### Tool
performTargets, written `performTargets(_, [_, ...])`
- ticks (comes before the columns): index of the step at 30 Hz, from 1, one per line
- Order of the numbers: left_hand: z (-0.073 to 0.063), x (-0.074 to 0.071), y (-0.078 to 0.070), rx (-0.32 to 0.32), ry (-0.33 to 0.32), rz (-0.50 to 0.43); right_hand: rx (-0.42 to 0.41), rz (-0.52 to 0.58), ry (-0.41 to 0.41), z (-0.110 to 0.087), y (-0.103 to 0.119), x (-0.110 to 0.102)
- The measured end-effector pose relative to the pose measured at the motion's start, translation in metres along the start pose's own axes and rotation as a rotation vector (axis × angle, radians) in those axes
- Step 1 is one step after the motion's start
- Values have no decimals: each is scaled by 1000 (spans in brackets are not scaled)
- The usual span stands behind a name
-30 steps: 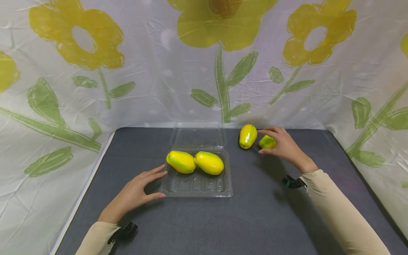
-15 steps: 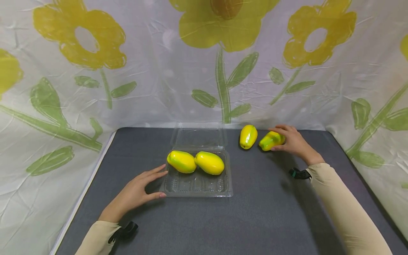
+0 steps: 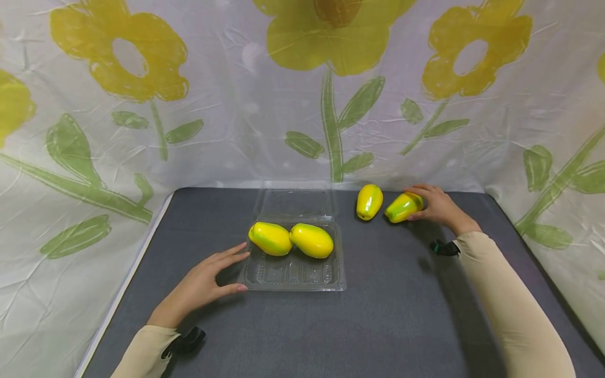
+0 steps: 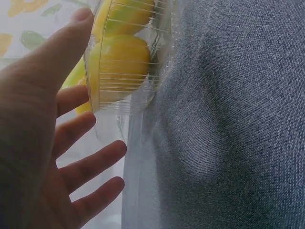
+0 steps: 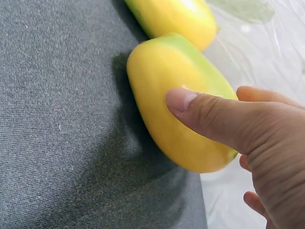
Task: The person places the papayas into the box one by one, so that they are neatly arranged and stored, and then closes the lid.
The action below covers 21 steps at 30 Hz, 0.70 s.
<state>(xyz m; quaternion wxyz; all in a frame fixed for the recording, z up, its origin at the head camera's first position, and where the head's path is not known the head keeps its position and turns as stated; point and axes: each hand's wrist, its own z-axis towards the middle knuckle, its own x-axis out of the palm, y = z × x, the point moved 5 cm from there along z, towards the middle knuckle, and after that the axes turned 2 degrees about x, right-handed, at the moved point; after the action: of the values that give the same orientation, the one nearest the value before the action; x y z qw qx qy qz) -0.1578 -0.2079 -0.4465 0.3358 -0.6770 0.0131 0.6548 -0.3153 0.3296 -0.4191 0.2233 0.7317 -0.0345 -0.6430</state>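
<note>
My right hand (image 3: 437, 210) grips the rear right end of a yellow-green papaya (image 3: 402, 208) on the table. In the right wrist view the thumb (image 5: 183, 101) lies across the papaya's side, with the other fingers partly hidden behind it. A second papaya (image 3: 369, 202) lies just left of it. My left hand (image 3: 200, 281) rests at the left edge of a clear plastic clamshell box (image 3: 295, 287), thumb and fingers spread along the rim. Two more papayas, a left one (image 3: 270, 239) and a right one (image 3: 312, 241), lie side by side in the box's back half.
The clamshell's clear lid (image 3: 296, 203) is folded back flat behind its tray. A dark grey cloth covers the table (image 3: 378, 325). Behind it hangs a white curtain (image 3: 227, 131) printed with yellow flowers, close to the table's back edge.
My right hand has shifted right, from over the papaya's left end to its right end, uncovering more of the fruit. The left hand and the box stay in place.
</note>
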Motion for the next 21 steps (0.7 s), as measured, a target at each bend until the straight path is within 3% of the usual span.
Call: performTargets(21, [1,0,-2,-25,9,4,-10,-15,25,2,-2,1])
